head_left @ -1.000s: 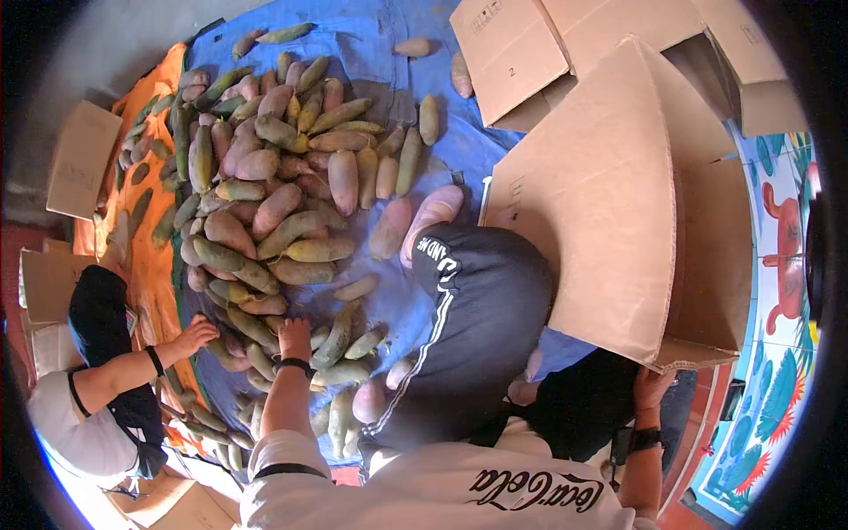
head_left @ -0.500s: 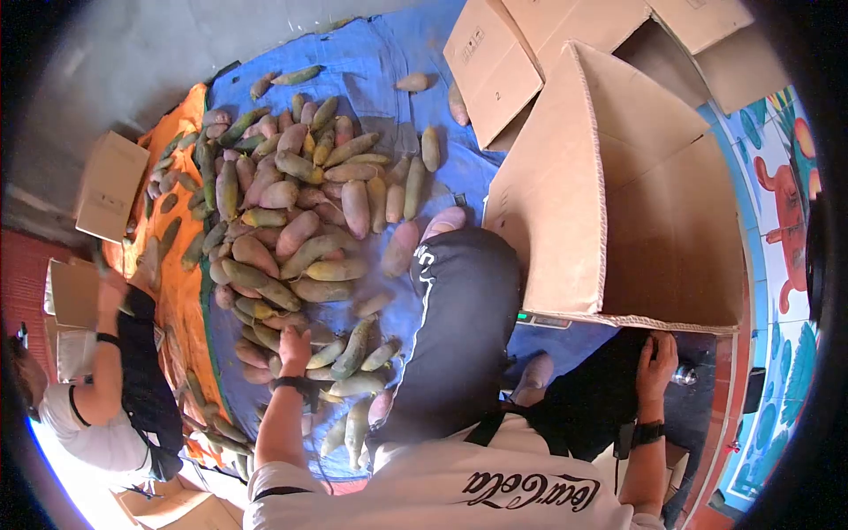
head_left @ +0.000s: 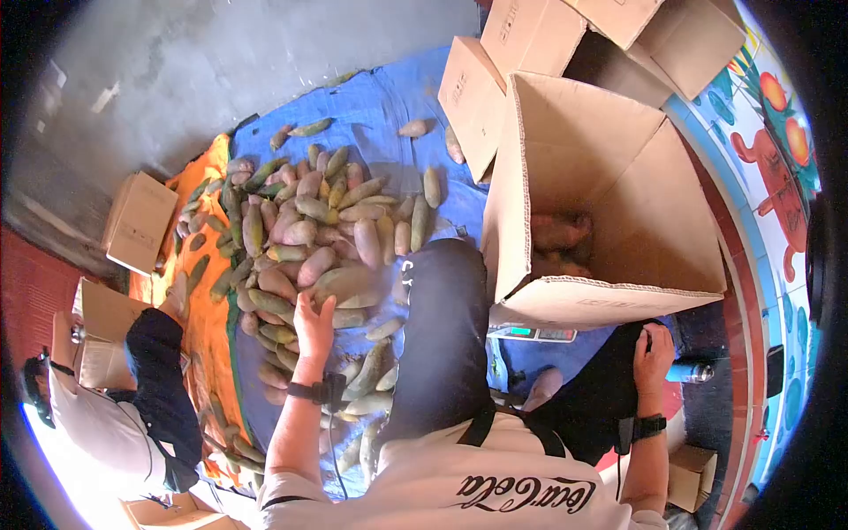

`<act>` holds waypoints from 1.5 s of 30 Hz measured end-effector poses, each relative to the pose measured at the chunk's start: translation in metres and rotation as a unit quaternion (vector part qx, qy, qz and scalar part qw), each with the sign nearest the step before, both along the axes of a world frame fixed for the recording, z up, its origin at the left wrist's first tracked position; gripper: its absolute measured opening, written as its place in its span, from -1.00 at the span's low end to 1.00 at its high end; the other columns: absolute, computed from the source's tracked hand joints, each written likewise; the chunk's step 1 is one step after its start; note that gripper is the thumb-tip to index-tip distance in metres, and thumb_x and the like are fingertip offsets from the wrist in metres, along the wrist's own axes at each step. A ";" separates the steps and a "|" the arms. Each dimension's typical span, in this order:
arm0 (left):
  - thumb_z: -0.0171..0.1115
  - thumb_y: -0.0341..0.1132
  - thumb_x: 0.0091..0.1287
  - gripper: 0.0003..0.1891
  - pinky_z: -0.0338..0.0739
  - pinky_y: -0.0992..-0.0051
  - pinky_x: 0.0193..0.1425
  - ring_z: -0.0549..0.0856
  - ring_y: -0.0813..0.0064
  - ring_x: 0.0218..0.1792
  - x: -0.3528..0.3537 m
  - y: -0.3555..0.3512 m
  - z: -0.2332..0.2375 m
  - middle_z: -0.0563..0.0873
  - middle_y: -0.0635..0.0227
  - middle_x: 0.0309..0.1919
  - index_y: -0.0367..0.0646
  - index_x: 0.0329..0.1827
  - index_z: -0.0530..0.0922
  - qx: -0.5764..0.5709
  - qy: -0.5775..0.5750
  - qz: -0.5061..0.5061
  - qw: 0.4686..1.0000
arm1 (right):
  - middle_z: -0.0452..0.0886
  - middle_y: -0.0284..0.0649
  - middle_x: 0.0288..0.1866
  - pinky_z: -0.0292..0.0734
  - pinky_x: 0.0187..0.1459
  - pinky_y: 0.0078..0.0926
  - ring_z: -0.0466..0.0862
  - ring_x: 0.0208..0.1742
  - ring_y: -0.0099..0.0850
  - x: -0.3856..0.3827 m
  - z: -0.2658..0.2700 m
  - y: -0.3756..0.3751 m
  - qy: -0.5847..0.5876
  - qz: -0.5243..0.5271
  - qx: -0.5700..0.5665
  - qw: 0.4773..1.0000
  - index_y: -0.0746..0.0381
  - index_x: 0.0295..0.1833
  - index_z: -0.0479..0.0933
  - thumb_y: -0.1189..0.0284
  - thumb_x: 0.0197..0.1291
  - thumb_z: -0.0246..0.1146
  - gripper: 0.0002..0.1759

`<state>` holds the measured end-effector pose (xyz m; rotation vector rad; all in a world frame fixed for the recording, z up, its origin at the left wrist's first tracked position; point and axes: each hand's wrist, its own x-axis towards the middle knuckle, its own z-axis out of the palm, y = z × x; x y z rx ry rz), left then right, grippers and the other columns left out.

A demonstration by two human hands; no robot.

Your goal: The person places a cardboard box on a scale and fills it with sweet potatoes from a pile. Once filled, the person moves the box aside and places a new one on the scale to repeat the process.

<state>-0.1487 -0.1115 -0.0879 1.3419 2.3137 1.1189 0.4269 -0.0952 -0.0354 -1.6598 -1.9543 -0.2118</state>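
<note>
A large pile of pinkish and green, long vegetables (head_left: 309,208) lies on the blue sheet. My left hand (head_left: 315,325) is at the near side of the pile, its thumb and fingers around the lower end of a big green vegetable (head_left: 346,282), which looks slightly blurred. On my dark-trousered knee rests my right hand (head_left: 653,353), fingers loosely bent, nothing visible in them. A tall open cardboard box (head_left: 609,300) stands on a scale (head_left: 530,333) in front of my right hand, with a few reddish vegetables (head_left: 561,238) inside.
More cardboard boxes (head_left: 530,40) are stacked behind the big box. At the far left, a co-worker (head_left: 106,424) sits by an orange sheet (head_left: 212,340) with vegetables on it. A blue bottle (head_left: 691,372) lies right of my right hand. A painted wall (head_left: 777,168) borders the right side.
My left hand has moved forward and now has a big green vegetable in its grasp. The view has shifted, showing vegetables inside the box. The co-worker's arm has drawn back toward a carton.
</note>
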 end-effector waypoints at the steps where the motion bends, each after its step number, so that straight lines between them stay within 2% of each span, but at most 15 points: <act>1: 0.32 -0.26 0.23 -0.62 0.47 0.25 -0.02 0.59 0.01 -0.19 0.005 0.007 0.018 0.61 -0.05 -0.25 -0.35 -0.04 0.46 0.004 0.004 -0.001 1.000 | 0.55 0.00 -0.30 0.47 -0.20 -0.13 0.55 -0.25 0.00 0.000 0.000 0.000 0.002 0.001 0.004 1.000 0.30 -0.23 0.47 0.59 0.13 0.19 -0.92; 3: 0.32 -0.28 0.24 -0.63 0.47 0.29 -0.03 0.59 0.15 -0.21 0.019 0.019 0.050 0.61 0.02 -0.27 -0.35 -0.03 0.46 0.063 -0.017 -0.001 0.998 | 0.55 -0.01 -0.30 0.47 -0.21 -0.14 0.55 -0.26 -0.01 0.002 0.000 -0.001 0.005 0.000 0.014 1.000 0.30 -0.23 0.47 0.59 0.13 0.19 -0.92; 4: 0.29 -0.34 0.27 -0.67 0.47 0.37 -0.03 0.58 0.35 -0.19 0.028 0.024 0.066 0.63 0.14 -0.22 -0.33 0.00 0.46 0.094 -0.055 -0.007 0.994 | 0.55 -0.01 -0.31 0.47 -0.21 -0.15 0.55 -0.26 -0.01 0.001 0.000 -0.002 0.005 0.001 0.011 1.000 0.30 -0.24 0.47 0.59 0.13 0.19 -0.92; 8: 0.26 -0.42 0.30 -0.66 0.46 0.44 0.06 0.57 0.46 -0.09 0.065 0.038 0.119 0.62 0.22 -0.10 -0.29 0.09 0.42 0.236 -0.162 -0.077 0.955 | 0.55 -0.03 -0.33 0.48 -0.23 -0.17 0.55 -0.29 -0.03 0.005 -0.002 -0.003 0.008 -0.001 0.005 1.000 0.30 -0.25 0.47 0.59 0.12 0.19 -0.93; 10: 0.23 -0.49 0.31 -0.61 0.41 0.49 0.17 0.53 0.53 0.03 0.097 0.041 0.153 0.58 0.26 0.03 -0.26 0.17 0.36 0.321 -0.215 -0.164 0.908 | 0.55 -0.03 -0.33 0.48 -0.22 -0.17 0.55 -0.28 -0.03 0.006 -0.004 -0.003 0.013 -0.002 0.012 1.000 0.30 -0.25 0.47 0.59 0.12 0.19 -0.93; 15: 0.33 -0.38 0.27 -0.51 0.41 0.37 0.22 0.54 0.42 0.09 0.158 0.054 0.187 0.58 0.22 0.04 -0.26 0.20 0.33 0.404 -0.232 -0.294 0.834 | 0.56 -0.03 -0.32 0.47 -0.21 -0.15 0.56 -0.27 -0.02 0.009 -0.007 -0.003 0.016 -0.010 0.010 1.000 0.29 -0.26 0.48 0.57 0.12 0.20 -0.93; 17: 0.39 -0.36 0.21 -0.49 0.44 0.32 0.20 0.56 0.30 0.09 0.168 0.064 0.191 0.58 0.14 0.05 -0.26 0.16 0.35 0.402 -0.015 -0.325 0.856 | 0.56 -0.02 -0.31 0.47 -0.19 -0.15 0.57 -0.26 -0.02 0.009 -0.008 -0.003 0.029 -0.008 0.007 1.000 0.29 -0.25 0.49 0.57 0.11 0.20 -0.92; 19: 0.44 -0.39 0.09 -0.47 0.49 0.27 0.16 0.58 0.10 0.08 0.188 0.066 0.196 0.57 0.03 0.05 -0.30 0.11 0.42 0.394 0.030 -0.357 0.846 | 0.56 -0.02 -0.31 0.48 -0.19 -0.15 0.57 -0.26 -0.02 0.011 -0.009 -0.002 0.025 -0.006 0.016 1.000 0.30 -0.25 0.49 0.58 0.11 0.19 -0.92; 25: 0.44 -0.46 0.01 -0.45 0.50 0.26 0.16 0.57 0.07 0.11 0.216 0.072 0.175 0.55 0.06 0.13 -0.26 0.10 0.42 0.318 0.089 -0.416 0.847 | 0.56 -0.01 -0.31 0.48 -0.22 -0.16 0.57 -0.27 -0.01 0.012 -0.009 -0.004 0.028 -0.003 0.019 0.999 0.31 -0.24 0.49 0.60 0.12 0.18 -0.93; 28: 0.37 -0.45 0.08 -0.45 0.40 0.19 0.27 0.51 0.01 0.18 0.199 0.067 0.165 0.52 -0.02 0.16 -0.29 0.16 0.39 0.314 0.055 -0.352 0.880 | 0.56 0.00 -0.31 0.49 -0.23 -0.17 0.56 -0.28 0.00 0.012 -0.006 -0.005 0.024 0.005 0.016 1.000 0.32 -0.24 0.49 0.61 0.13 0.18 -0.93; 34: 0.18 -0.51 0.21 -0.67 0.40 0.25 0.24 0.53 0.03 0.13 0.131 0.061 0.126 0.54 0.00 0.09 -0.30 0.06 0.47 0.240 0.084 -0.218 0.942 | 0.55 0.01 -0.31 0.48 -0.22 -0.17 0.56 -0.29 0.00 0.007 -0.002 -0.003 0.024 0.015 0.010 1.000 0.34 -0.25 0.48 0.62 0.13 0.17 -0.94; 36: 0.19 -0.49 0.21 -0.69 0.42 0.29 0.22 0.56 0.06 0.10 0.097 0.058 0.095 0.57 0.03 0.03 -0.30 0.04 0.48 0.184 0.093 -0.153 0.967 | 0.55 0.01 -0.31 0.48 -0.22 -0.16 0.55 -0.29 0.01 0.005 -0.002 -0.002 0.025 0.019 0.010 0.999 0.34 -0.25 0.48 0.62 0.13 0.17 -0.94; 40: 0.18 -0.43 0.19 -0.75 0.47 0.18 0.02 0.57 -0.04 -0.10 0.025 0.045 0.015 0.59 0.03 -0.19 -0.27 -0.08 0.51 0.140 0.117 -0.074 0.980 | 0.55 0.01 -0.32 0.47 -0.22 -0.15 0.55 -0.27 0.01 0.006 -0.006 0.001 0.007 0.009 -0.004 1.000 0.34 -0.25 0.48 0.62 0.13 0.17 -0.94; 44: 0.17 -0.39 0.19 -0.74 0.47 0.17 0.02 0.58 -0.05 -0.10 -0.031 0.018 -0.070 0.60 -0.02 -0.18 -0.26 -0.06 0.52 0.032 0.113 0.006 0.993 | 0.55 0.01 -0.32 0.47 -0.21 -0.14 0.55 -0.26 0.01 0.006 -0.005 0.003 -0.001 0.012 -0.013 1.000 0.34 -0.25 0.48 0.61 0.12 0.17 -0.93; 45: 0.17 -0.36 0.18 -0.71 0.47 0.17 0.04 0.58 -0.04 -0.08 -0.040 0.012 -0.084 0.60 -0.03 -0.16 -0.27 -0.05 0.53 -0.054 0.088 0.030 0.994 | 0.55 0.01 -0.32 0.47 -0.21 -0.14 0.55 -0.26 0.01 0.005 -0.004 0.004 -0.004 0.014 -0.015 1.000 0.34 -0.25 0.48 0.61 0.12 0.17 -0.93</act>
